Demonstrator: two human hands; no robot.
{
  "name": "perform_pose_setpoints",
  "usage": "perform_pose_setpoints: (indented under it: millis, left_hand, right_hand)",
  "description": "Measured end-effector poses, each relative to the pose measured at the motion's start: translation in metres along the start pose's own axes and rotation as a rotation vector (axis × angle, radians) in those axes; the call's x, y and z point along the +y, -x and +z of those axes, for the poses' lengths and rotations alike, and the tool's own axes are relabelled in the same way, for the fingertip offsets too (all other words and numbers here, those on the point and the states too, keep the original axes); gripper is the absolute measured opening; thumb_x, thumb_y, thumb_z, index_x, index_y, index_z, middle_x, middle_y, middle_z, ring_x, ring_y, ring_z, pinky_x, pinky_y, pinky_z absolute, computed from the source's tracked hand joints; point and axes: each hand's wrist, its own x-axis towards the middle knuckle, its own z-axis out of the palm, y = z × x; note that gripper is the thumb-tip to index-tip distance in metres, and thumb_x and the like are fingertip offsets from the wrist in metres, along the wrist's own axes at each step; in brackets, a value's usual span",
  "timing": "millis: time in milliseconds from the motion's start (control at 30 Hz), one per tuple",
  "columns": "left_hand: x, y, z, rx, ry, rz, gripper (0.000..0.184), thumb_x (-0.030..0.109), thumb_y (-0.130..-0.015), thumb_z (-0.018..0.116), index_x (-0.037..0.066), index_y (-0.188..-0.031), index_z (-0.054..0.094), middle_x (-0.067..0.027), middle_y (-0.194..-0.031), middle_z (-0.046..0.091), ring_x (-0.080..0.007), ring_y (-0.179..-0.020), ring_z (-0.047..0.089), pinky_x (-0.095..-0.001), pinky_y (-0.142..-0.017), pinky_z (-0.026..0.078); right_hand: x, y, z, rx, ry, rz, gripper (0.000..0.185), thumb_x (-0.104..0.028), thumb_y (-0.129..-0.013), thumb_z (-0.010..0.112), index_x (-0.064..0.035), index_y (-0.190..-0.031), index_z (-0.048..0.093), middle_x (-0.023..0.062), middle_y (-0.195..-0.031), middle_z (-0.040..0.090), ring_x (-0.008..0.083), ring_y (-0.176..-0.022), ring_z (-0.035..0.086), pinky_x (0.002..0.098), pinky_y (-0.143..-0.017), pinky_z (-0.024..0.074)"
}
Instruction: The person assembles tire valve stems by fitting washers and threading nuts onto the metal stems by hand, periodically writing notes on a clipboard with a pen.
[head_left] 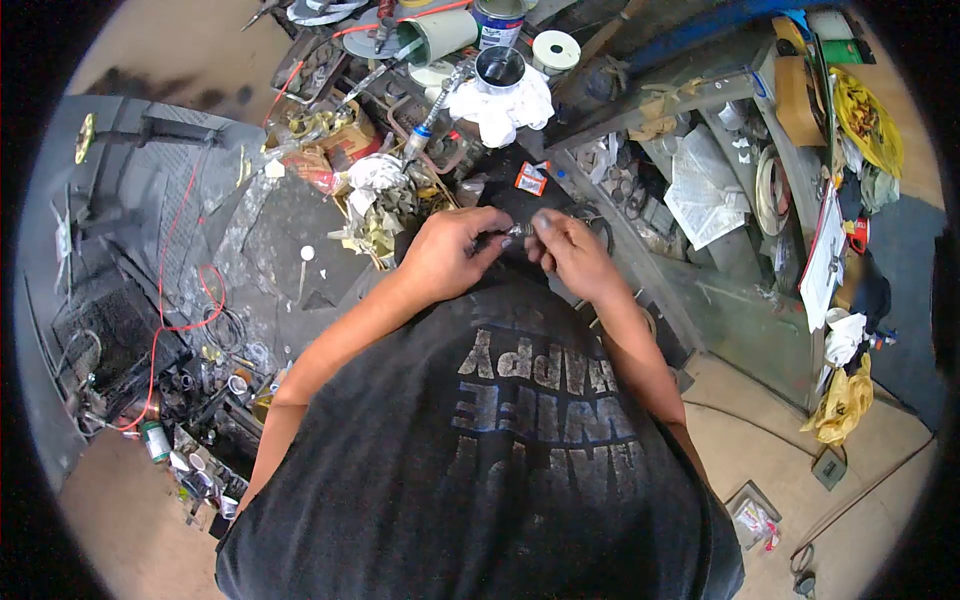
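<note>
Both hands meet in front of the dark shirt, near the middle of the head view. A small metal part (517, 230) sits between them, too small to make out fully. On the left, my left hand (455, 250) has its thumb and fingers pinched at one end of this part. My right hand (570, 250) grips the other end, with its fingers curled. Just beyond the hands lies an orange and white packet (531, 179) on a dark surface. Farther off, a metal cup (500, 68) stands on a white cloth (500, 112).
Crumpled paper (375, 215) is heaped left of the hands. A glass-sided cabinet (740, 315) with papers and tape rolls stands at the right. Cans, a spray gun (418, 140) and a red hose (160, 300) lie around the left and far side.
</note>
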Motion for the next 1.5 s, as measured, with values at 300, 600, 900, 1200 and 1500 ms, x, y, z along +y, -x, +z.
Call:
perform_pose_setpoints:
  millis: [300,600,900,1200,1500]
  left_hand:
    - [-0.064,-0.013,0.038,-0.01,0.117,-0.369,0.018,0.009,-0.091,0.065,-0.002,-0.105,0.066,-0.0097,-0.088,0.07,-0.0161,-0.081,0.064,-0.0319,-0.076,0.051]
    - [-0.289,-0.061,0.066,0.368,-0.334,-1.126,0.044,0.037,-0.089,0.06,-0.003,-0.104,0.07,-0.0232,-0.101,0.071,-0.038,-0.094,0.07,-0.0464,-0.085,0.053]
    - [-0.37,0.019,0.197,-0.956,-0.764,-0.074,0.033,0.032,-0.083,0.055,0.007,-0.094,0.072,-0.0239,-0.099,0.07,-0.0401,-0.096,0.068,-0.048,-0.078,0.056]
    - [-0.236,-0.007,0.192,-0.663,-0.686,-0.007,0.028,0.027,-0.082,0.061,0.005,-0.095,0.073,-0.0187,-0.1,0.071,-0.0364,-0.097,0.068,-0.0447,-0.08,0.054]
    - [-0.096,-0.038,0.207,-0.087,-0.215,-0.546,0.021,0.015,-0.088,0.066,-0.001,-0.101,0.071,-0.0161,-0.091,0.074,-0.024,-0.086,0.069,-0.0358,-0.079,0.052]
  right_hand:
    - [0.039,0.001,-0.036,0.063,0.188,0.156,0.037,-0.037,-0.099,0.057,-0.0023,-0.092,0.065,0.011,-0.083,0.067,0.0207,-0.07,0.061,0.0355,-0.067,0.0477]
    - [0.076,0.057,-0.126,0.217,0.386,0.123,0.032,-0.033,-0.092,0.067,-0.0029,-0.103,0.067,0.0151,-0.093,0.07,0.0263,-0.085,0.067,0.0382,-0.078,0.0511]
    - [0.022,0.168,-0.292,0.569,0.311,-0.143,0.025,-0.024,-0.093,0.067,-0.0027,-0.107,0.068,0.0128,-0.101,0.071,0.0224,-0.092,0.068,0.0363,-0.082,0.0524]
    - [0.011,0.196,-0.515,1.173,0.818,-0.059,0.022,-0.015,-0.09,0.061,-0.0018,-0.103,0.072,0.0185,-0.091,0.072,0.0238,-0.085,0.07,0.034,-0.078,0.0526]
    - [0.014,0.156,-0.579,0.91,1.18,-0.066,0.028,-0.01,-0.078,0.065,-0.0031,-0.105,0.073,0.0198,-0.101,0.069,0.0357,-0.099,0.066,0.0405,-0.089,0.0512]
